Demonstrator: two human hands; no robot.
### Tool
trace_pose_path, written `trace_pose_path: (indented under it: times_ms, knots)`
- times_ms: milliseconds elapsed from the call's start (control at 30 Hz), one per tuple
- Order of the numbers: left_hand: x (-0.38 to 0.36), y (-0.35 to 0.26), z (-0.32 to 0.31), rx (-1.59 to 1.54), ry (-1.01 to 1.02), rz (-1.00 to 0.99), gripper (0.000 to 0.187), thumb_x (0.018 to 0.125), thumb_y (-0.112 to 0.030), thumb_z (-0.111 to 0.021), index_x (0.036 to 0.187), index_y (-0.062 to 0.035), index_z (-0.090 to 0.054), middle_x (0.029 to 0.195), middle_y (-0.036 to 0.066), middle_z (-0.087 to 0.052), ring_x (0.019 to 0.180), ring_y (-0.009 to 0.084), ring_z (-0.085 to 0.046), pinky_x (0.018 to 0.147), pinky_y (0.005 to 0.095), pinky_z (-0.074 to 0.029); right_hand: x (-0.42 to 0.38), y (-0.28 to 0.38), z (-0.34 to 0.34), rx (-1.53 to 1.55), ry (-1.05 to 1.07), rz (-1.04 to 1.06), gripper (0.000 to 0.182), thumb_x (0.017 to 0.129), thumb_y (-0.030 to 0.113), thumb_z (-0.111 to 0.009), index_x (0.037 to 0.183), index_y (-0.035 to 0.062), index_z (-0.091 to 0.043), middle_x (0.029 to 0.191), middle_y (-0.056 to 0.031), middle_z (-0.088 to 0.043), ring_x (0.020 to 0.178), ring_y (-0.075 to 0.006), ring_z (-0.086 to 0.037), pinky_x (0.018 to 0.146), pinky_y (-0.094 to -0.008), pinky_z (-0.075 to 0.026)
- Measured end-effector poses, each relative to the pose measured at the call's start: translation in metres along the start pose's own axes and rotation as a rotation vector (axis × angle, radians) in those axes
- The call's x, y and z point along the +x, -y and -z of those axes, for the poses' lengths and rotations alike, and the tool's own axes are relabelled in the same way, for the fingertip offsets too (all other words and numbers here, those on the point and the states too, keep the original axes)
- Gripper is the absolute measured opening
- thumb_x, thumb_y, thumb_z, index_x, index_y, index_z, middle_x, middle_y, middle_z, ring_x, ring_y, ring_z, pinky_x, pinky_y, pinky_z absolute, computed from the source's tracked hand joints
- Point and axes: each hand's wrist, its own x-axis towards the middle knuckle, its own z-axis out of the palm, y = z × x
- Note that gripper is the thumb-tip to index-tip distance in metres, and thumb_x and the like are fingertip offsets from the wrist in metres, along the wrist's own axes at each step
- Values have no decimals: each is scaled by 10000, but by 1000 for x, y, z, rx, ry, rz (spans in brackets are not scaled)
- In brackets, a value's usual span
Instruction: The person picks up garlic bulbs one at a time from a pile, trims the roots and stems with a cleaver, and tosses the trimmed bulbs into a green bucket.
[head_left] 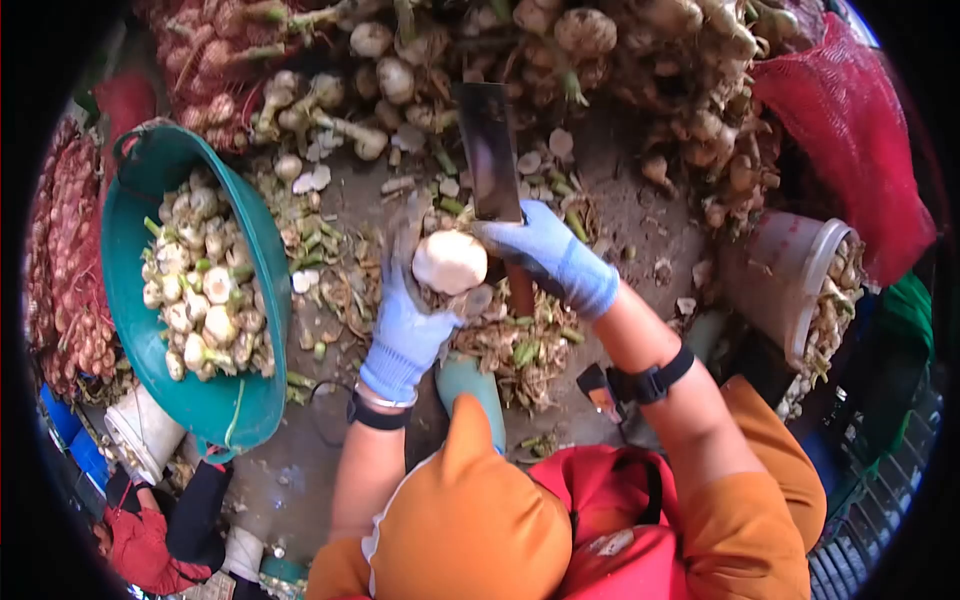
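My left hand (408, 325), in a blue knit glove with dirt-dark fingers, is closed around a large pale garlic bulb (450, 262). Its smooth whitish face is turned up towards me. My right hand (560, 258), gloved the same way, grips a cleaver (490, 150) just to the right of the bulb. The broad rectangular blade points away from me, and part of a brown handle (521, 290) shows below the hand. Under both hands lies a heap of trimmed stalks and husks (535, 350).
Untrimmed garlic (700, 110) is piled at the back. A teal tub (275, 300) of trimmed bulbs stands left. On the right are a tipped white bucket (785, 275) of scraps and a red mesh sack (850, 130). Another person (150, 540) sits at the lower left.
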Motion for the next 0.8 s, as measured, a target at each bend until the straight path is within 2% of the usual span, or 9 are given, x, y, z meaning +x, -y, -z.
trace_pose_path:
  times_ms: [67,100,167,300,367,467,600,700,800]
  knots:
    - [-6,-14,2,-780,90,213,774,821,-318,-780,1411,-20,-378,1246,122,-565,1087,243,-611,905,361,-532,-25,46,-10,-143,48,-131,263,817,256,-688,971,44,-668,821,-57,-659,730,-149,-621,680,-310,-509]
    - [-12,-3,6,-1001,149,349,692,871,-365,-723,1388,-25,-413,1194,120,-595,1036,232,-633,874,352,-542,-22,33,-11,-575,-10,413,259,784,252,-677,976,78,-671,887,-118,-665,815,-277,-657,729,-373,-521]
    - [-9,-30,18,-834,16,445,474,943,-327,-616,1284,-24,-485,974,116,-647,733,209,-665,631,296,-568,-15,35,-6,-1073,4,402,294,769,285,-656,1005,112,-683,948,-152,-652,900,-357,-646,771,-437,-525]
    - [19,-45,77,-1203,-271,138,482,932,-405,-569,1262,-63,-490,1130,124,-622,639,125,-554,506,242,-449,22,37,19,-1150,-22,105,340,802,340,-641,1054,117,-687,1149,-152,-655,1013,-340,-645,870,-434,-519]
    - [26,-20,112,-1873,422,-260,452,970,-430,-519,1252,-77,-534,1163,39,-611,688,95,-484,585,236,-402,43,28,8,-838,-168,540,346,806,331,-662,1071,108,-679,1264,-158,-599,1098,-337,-614,926,-413,-497]
    - [26,-24,92,-1689,78,-62,646,997,-617,-311,1291,-91,-544,1139,76,-636,774,143,-539,636,269,-452,89,16,-5,-812,-180,652,346,790,306,-683,1056,85,-673,1312,-152,-557,1154,-353,-575,977,-383,-466]
    - [29,12,29,-1376,-177,500,580,982,-554,-443,1276,-71,-572,1182,78,-652,1117,273,-612,876,383,-543,64,19,-8,-845,-194,460,329,759,290,-682,1011,77,-685,1150,-161,-615,1038,-361,-612,885,-413,-504]
    - [13,60,-11,-1445,37,511,438,986,-416,-527,1261,-81,-587,1165,87,-664,1051,247,-645,882,370,-536,-2,11,-30,-910,86,500,298,711,249,-691,935,58,-642,908,-162,-584,902,-382,-607,783,-438,-506]
    - [6,75,-5,-435,111,242,445,881,-80,-679,1295,-59,-520,1222,86,-610,1056,196,-630,895,330,-528,-41,4,-28,-680,204,333,247,784,275,-673,895,57,-634,865,-164,-605,855,-375,-621,750,-436,-509]
